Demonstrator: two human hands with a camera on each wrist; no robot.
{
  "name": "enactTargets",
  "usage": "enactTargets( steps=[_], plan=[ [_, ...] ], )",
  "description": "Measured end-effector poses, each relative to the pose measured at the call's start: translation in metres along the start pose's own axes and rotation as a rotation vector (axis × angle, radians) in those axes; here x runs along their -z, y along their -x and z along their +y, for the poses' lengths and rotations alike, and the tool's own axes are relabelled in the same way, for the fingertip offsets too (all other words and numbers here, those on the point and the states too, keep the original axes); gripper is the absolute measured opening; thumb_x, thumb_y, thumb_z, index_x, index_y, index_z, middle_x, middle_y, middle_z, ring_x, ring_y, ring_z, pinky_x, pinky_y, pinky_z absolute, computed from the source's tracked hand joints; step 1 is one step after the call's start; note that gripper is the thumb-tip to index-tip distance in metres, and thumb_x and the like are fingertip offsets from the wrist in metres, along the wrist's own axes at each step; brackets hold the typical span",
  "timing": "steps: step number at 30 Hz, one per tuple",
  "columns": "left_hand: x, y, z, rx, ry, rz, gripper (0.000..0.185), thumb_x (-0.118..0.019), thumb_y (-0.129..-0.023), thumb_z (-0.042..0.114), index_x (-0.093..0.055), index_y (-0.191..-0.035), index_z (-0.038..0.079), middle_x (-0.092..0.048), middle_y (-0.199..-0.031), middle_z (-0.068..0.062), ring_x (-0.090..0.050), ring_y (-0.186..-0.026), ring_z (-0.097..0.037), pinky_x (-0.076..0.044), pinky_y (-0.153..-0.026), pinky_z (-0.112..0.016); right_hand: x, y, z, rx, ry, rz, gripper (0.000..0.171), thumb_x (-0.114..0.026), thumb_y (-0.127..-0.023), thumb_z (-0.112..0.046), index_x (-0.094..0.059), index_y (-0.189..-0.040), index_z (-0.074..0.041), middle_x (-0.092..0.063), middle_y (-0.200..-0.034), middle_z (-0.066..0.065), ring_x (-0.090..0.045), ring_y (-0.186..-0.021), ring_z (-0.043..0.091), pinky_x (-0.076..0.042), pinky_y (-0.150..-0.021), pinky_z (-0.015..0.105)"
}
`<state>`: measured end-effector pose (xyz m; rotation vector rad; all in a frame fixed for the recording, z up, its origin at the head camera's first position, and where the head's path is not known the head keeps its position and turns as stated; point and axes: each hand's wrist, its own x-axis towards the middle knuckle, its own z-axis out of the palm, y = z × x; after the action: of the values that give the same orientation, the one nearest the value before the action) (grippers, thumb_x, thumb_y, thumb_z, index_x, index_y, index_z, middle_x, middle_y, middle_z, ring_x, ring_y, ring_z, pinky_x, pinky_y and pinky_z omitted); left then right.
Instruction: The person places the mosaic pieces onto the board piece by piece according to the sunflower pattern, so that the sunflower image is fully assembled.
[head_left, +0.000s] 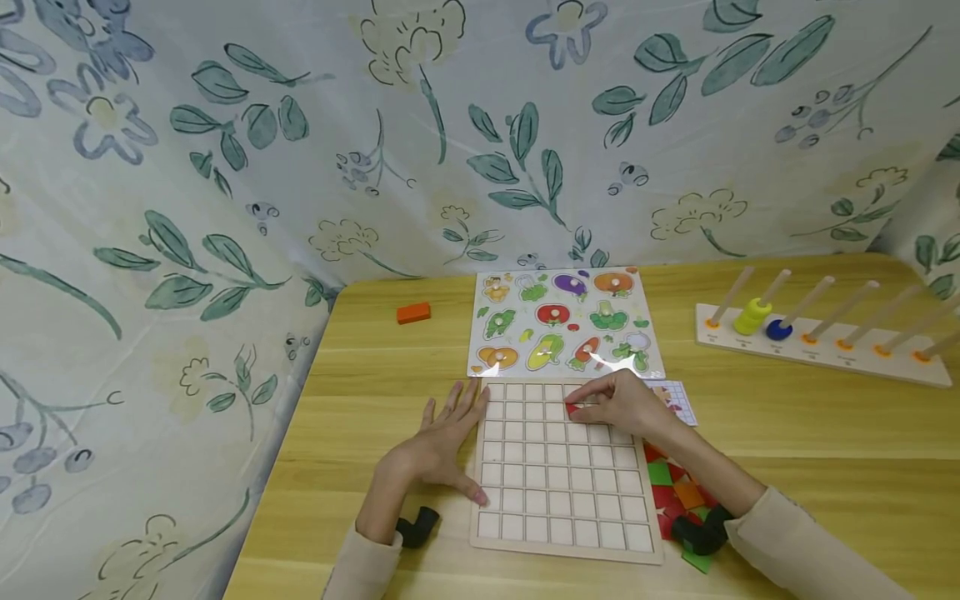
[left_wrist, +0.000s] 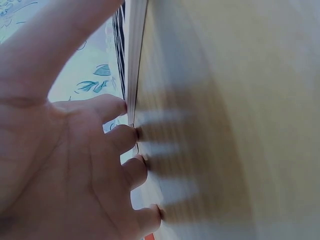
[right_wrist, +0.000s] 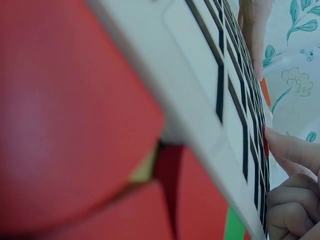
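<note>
Tabletop (head_left: 810,467), yellow wood grain; I take its far edge as twelve o'clock. At eleven I list one orange block (head_left: 414,313), lying flat. At twelve, one picture board (head_left: 577,340) of vegetables, white ground. At two, one peg stand (head_left: 827,355), pale base: yellow-green rings (head_left: 752,317) on the second peg from my left, dark blue ring (head_left: 779,330) on the third. Beyond, ten through two: floral cloth (head_left: 420,196), blue flowers, green leaves.
</note>
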<state>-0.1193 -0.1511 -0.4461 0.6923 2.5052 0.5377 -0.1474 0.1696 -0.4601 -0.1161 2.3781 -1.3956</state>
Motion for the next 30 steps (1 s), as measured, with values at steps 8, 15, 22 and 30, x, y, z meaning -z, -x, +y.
enactTargets(
  steps=[8,15,22,30],
  plan=[
    [0.0,0.0,0.0,0.003,0.008,0.001,0.148,-0.096,-0.062,0.051,0.001,-0.168,0.018,0.018,-0.174,-0.007,0.015,-0.162,-0.034,0.007,-0.127,-0.067,0.002,0.001,0.0,0.007,-0.02,-0.007,0.023,-0.086,-0.085,-0.019,-0.083,-0.106,-0.009,-0.031,-0.057,-0.006,-0.027,-0.055,0.01,-0.019,-0.049,0.023],
    [-0.001,0.0,0.0,0.003,0.007,0.001,0.148,-0.096,-0.062,0.052,0.002,-0.168,0.018,0.019,-0.174,-0.007,0.016,-0.162,-0.034,0.007,-0.127,-0.067,0.028,0.022,0.003,-0.059,0.007,0.011,0.034,-0.08,-0.091,-0.034,-0.08,-0.117,-0.013,-0.036,-0.064,-0.003,-0.037,-0.063,0.015,-0.027,-0.053,0.025],
    [-0.001,0.0,0.001,0.005,0.015,-0.007,0.148,-0.096,-0.062,0.051,0.002,-0.168,0.017,0.019,-0.174,-0.007,0.016,-0.161,-0.034,0.007,-0.127,-0.067,0.069,0.058,0.025,-0.093,0.127,0.039,0.043,-0.074,-0.096,-0.041,-0.074,-0.129,-0.013,-0.044,-0.081,0.001,-0.041,-0.075,0.017,-0.03,-0.059,0.028],
    [-0.001,0.0,0.0,0.001,0.008,-0.005,0.149,-0.096,-0.062,0.051,0.003,-0.168,0.017,0.019,-0.174,-0.007,0.017,-0.161,-0.033,0.008,-0.127,-0.067,0.083,0.087,0.054,-0.109,0.116,0.016,0.041,-0.077,-0.094,-0.033,-0.075,-0.127,-0.008,-0.032,-0.065,-0.004,-0.036,-0.059,0.013,-0.028,-0.054,0.029]
  ],
)
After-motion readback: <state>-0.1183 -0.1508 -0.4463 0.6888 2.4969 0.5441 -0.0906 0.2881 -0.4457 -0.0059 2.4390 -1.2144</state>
